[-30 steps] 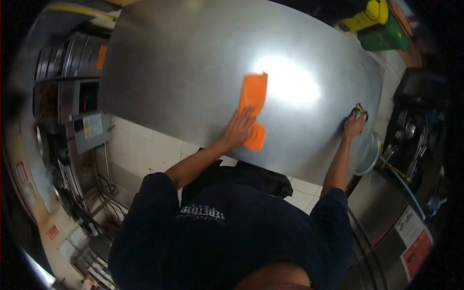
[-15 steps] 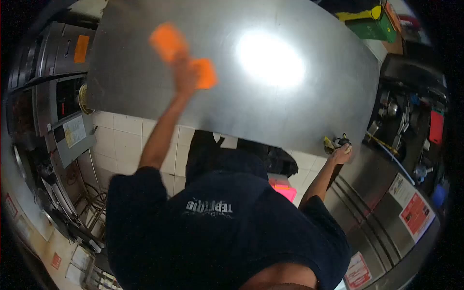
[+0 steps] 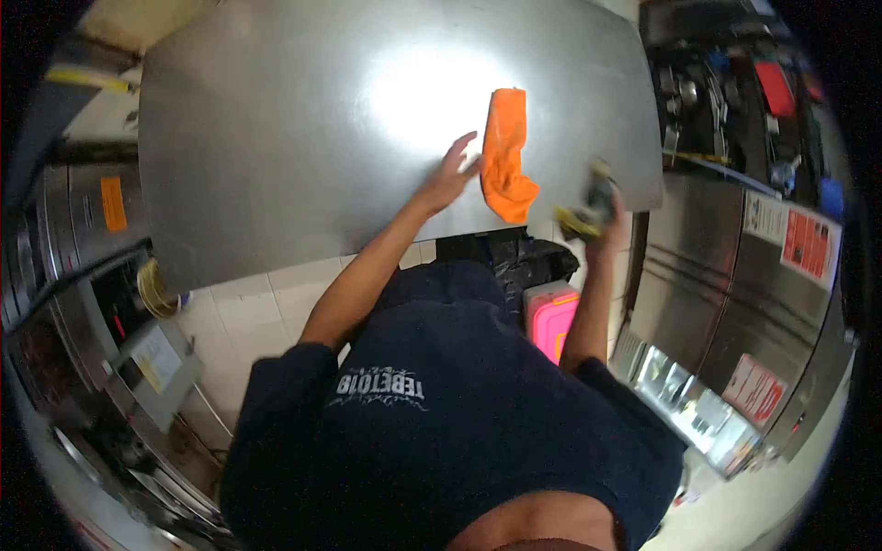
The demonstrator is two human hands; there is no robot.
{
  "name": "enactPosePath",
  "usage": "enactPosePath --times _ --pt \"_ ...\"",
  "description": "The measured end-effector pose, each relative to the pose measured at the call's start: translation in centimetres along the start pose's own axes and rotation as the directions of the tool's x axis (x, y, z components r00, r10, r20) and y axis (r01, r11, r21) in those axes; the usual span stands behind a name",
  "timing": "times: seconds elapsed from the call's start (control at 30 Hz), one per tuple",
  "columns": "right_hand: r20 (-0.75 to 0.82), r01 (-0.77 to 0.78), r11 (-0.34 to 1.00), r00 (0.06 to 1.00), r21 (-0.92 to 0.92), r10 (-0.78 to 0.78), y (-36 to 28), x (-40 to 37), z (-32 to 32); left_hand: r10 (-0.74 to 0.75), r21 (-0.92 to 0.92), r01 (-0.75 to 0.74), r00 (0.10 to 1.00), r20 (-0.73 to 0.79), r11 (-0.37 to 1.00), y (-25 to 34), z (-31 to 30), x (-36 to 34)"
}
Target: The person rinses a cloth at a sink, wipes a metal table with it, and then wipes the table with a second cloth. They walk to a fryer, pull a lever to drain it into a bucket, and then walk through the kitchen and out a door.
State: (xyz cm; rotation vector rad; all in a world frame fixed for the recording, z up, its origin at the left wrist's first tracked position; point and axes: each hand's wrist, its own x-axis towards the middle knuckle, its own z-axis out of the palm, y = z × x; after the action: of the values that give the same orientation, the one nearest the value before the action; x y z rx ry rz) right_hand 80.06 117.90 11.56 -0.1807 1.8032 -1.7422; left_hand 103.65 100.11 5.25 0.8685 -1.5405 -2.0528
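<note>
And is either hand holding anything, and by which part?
The right hand holds a blurred dark and yellow bundle, seemingly by its right side. The left hand is open beside the orange cloth, not gripping it.

cloth (image 3: 504,151) on table (image 3: 266,156), right of left hand (image 3: 445,186)

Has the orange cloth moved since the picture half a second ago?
Yes. Against the steel table, the orange cloth now lies farther right and closer to the near edge.
</note>
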Motion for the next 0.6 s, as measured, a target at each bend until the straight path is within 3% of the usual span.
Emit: enactPosePath --times 0.03,0.07,0.1,0.13,0.17,0.2,0.23,0.3,0.33,0.37,0.4,0.43,0.47,0.53,0.57,0.6 --pt "0.147 -0.150 0.988 0.977 -0.036 0.154 0.1 -3.0 5.2 -0.306 -0.385 0.304 0.950 0.056 0.872 0.9 -0.8 -1.7" --pt "0.323 0.061 0.936 0.944 -0.347 0.059 5.3 -1.7 6.2 -0.352 -0.572 0.352 0.929 0.115 0.741 0.7 -1.5 -2.7" --pt "0.448 0.000 0.917 0.872 -0.400 0.196 7.2 -2.7 10.2 -0.385 -0.725 0.388 0.905 0.181 0.569 -0.1 -2.4 -3.1" --pt "0.714 0.212 0.930 0.697 -0.301 0.072 5.7 -5.0 14.2 -0.346 -0.722 0.264 0.937 0.036 0.640 -2.0 -3.6 -3.2" --pt "0.771 0.609 0.679 0.629 -0.410 -0.099 6.7 -5.0 16.0 -0.297 -0.700 0.141 0.949 -0.107 0.700 -4.1 -5.1 -3.3" --pt "0.842 0.855 0.265 0.501 -0.446 -0.200 7.5 -4.0 17.0 -0.370 -0.758 0.159 0.922 -0.115 0.632 -4.8 -7.5 -4.3" --pt "0.826 0.846 0.271 0.519 -0.459 -0.220 7.7 -3.0 17.0 -0.442 -0.811 0.168 0.888 -0.122 0.560 -5.3 -10.3 -5.8" --pt "0.696 0.717 -0.074 0.639 -0.693 -0.328 8.3 -1.1 16.8 -0.362 -0.726 -0.012 0.861 -0.357 0.688 -4.7 -14.5 -9.7" --pt "0.674 0.699 -0.061 0.659 -0.713 -0.333 10.3 0.5 15.3 -0.378 -0.803 0.025 0.891 -0.253 0.595 -6.7 -18.5 -11.8" --pt "0.721 0.726 -0.108 0.631 -0.679 -0.288 13.3 2.4 12.8 -0.377 -0.715 -0.043 0.827 -0.417 0.698 -3.9 -18.7 -13.8" --pt "0.767 0.756 -0.157 0.595 -0.635 -0.240 14.7 4.1 10.7 -0.328 -0.686 -0.092 0.827 -0.456 0.722 -3.3 -19.9 -15.7" --pt "0.812 0.806 -0.160 0.524 -0.570 -0.256 14.5 4.6 9.2 -0.389 -0.698 -0.101 0.769 -0.507 0.709 -2.2 -20.8 -16.9" --pt "0.807 0.803 -0.150 0.531 -0.576 -0.258 14.1 6.0 8.1 -0.445 -0.705 -0.119 0.699 -0.559 0.699 -1.3 -21.7 -18.1" --pt "0.789 0.816 0.042 0.570 -0.577 -0.228 13.6 8.6 5.8 -0.453 -0.707 -0.151 0.671 -0.587 0.691 -1.8 -24.8 -22.3" --pt "0.682 0.774 0.326 0.633 -0.543 -0.366 12.6 11.1 4.1 -0.459 -0.695 -0.169 0.639 -0.617 0.699 -0.4 -24.5 -23.9" --pt "0.461 0.486 0.610 0.861 -0.625 -0.214 12.7 14.5 3.0 -0.463 -0.681 -0.195 0.601 -0.652 0.705 1.1 -23.7 -25.3"
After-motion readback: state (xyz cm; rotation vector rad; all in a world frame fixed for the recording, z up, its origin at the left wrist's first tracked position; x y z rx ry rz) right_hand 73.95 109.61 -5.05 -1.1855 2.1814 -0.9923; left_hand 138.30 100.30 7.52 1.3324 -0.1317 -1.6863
